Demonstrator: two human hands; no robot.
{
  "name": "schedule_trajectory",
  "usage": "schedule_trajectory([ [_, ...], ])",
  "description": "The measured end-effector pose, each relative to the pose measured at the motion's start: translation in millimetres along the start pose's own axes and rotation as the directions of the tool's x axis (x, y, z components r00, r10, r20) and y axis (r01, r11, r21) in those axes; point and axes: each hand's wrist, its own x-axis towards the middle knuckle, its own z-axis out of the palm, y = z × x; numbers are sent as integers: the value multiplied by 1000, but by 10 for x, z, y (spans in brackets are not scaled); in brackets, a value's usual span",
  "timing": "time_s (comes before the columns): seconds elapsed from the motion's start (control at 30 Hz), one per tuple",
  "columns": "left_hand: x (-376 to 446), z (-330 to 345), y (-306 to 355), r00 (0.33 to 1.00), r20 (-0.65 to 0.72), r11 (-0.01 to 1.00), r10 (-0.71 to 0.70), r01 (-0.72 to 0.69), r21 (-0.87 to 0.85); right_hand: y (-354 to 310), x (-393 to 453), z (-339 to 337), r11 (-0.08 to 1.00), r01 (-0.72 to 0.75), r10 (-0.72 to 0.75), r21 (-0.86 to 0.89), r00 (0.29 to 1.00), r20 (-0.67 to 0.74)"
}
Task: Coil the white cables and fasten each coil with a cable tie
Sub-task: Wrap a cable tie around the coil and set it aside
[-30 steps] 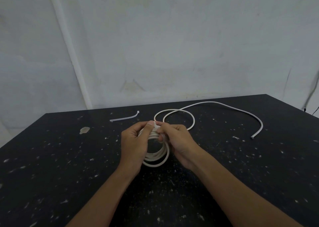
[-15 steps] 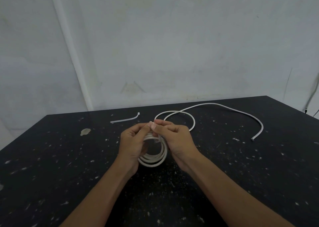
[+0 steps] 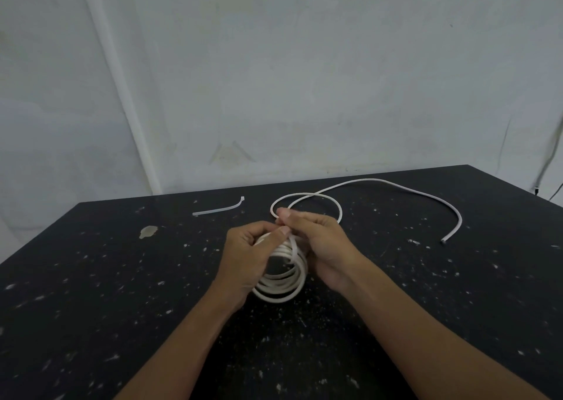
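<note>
On the speckled black table (image 3: pixel 91 278), our left hand (image 3: pixel 246 256) and right hand (image 3: pixel 323 241) pinch a tie (image 3: pixel 293 249) around the coil (image 3: pixel 283 281), dead centre. We judge cinching comes next; a spare tie (image 3: pixel 217 209) waits at eleven o'clock.

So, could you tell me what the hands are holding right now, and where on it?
Both hands hold the coiled white cable at its upper part: the left hand grips its left side, the right hand its right, with a cable tie across the strands.
</note>
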Motion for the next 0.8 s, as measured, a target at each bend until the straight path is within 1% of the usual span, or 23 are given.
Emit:
schedule_trajectory([
  [0.07,2,-10,21,997,66,997,40,-44,63,-40,35,-40,997,65,-66,-36,997,-43],
  [0.1,-5,-2,45,993,105,993,53,-63,95,-49,65,-60,994,96,-101,-58,991,-85],
  [0.17,-30,40,84,988,137,990,68,-83,114,-59,92,-62,989,137,-144,-55,974,-176],
  [0.23,-30,75,106,988,137,989,73,-89,118,-53,81,-24,986,169,-162,3,951,-264],
  [0.3,-27,82,115,987,140,986,75,-94,135,-31,91,12,979,204,-187,15,922,-338],
  [0.37,-51,91,120,991,116,987,72,-88,137,-13,96,30,974,222,-220,-37,905,-363],
  [0.4,-67,100,112,995,87,989,57,-68,128,-4,103,20,970,224,-243,-93,904,-351],
  [0.5,-87,125,82,998,-59,996,-19,24,86,17,69,-35,897,272,-358,-347,909,-213],
  [0.53,-76,121,89,992,-109,996,-57,64,54,31,54,-36,872,293,-381,-392,909,-169],
  [0.63,-31,83,131,956,-190,971,-226,206,-118,54,66,-10,849,325,-409,-418,904,-127],
  [0.67,-24,75,151,936,-208,951,-283,245,-189,67,76,-14,840,330,-408,-431,907,-100],
  [0.7,-17,65,170,914,-232,928,-332,272,-256,87,81,-33,812,348,-415,-469,909,-43],
  [0.73,-7,48,177,893,-256,906,-371,288,-311,116,77,-61,740,391,-434,-547,899,55],
  [0.77,4,26,169,877,-273,890,-394,291,-350,151,59,-89,617,456,-454,-641,872,183],
  [0.8,20,10,156,870,-286,883,-402,287,-370,199,41,-107,464,520,-467,-717,832,301],
])
